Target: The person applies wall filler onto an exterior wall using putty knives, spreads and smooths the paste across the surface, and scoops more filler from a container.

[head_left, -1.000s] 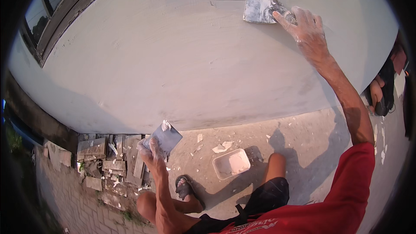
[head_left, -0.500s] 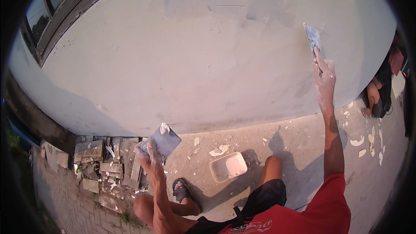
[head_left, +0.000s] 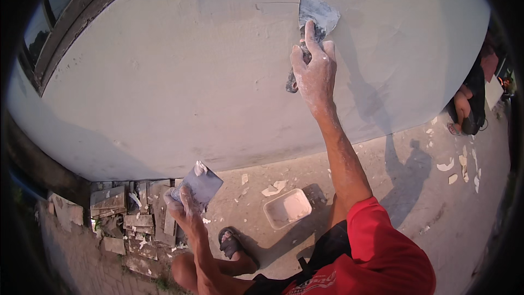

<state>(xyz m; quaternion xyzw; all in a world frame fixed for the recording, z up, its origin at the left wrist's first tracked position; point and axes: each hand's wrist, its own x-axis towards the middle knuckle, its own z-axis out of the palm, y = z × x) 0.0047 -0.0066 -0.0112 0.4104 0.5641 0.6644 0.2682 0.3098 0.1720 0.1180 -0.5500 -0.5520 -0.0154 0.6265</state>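
Note:
My right hand (head_left: pixel 315 68) is closed round the dark handle of a putty knife (head_left: pixel 317 12), its index finger stretched along toward the blade. The wide, smeared blade is at the upper part of the pale plastered wall (head_left: pixel 207 76); whether it touches cannot be told. Low down at the left, my left hand (head_left: pixel 184 207) grips a flat, square grey plate (head_left: pixel 205 186) with a dab of white putty (head_left: pixel 201 168) on its far corner. Both hands are dusted white. A rectangular white tub (head_left: pixel 288 208) with pale putty inside stands on the ground between my arms.
Broken boards and tiles (head_left: pixel 139 220) are piled left of my sandalled foot (head_left: pixel 232 243). White flakes (head_left: pixel 446 165) litter the concrete ground. Another person (head_left: pixel 468 101) sits at the far right by the wall's end. A wooden frame (head_left: pixel 71 27) borders the wall at upper left.
My right hand has swung left and slightly up across the wall with the putty knife, whose blade now shows broader. My left hand with the plate has barely shifted.

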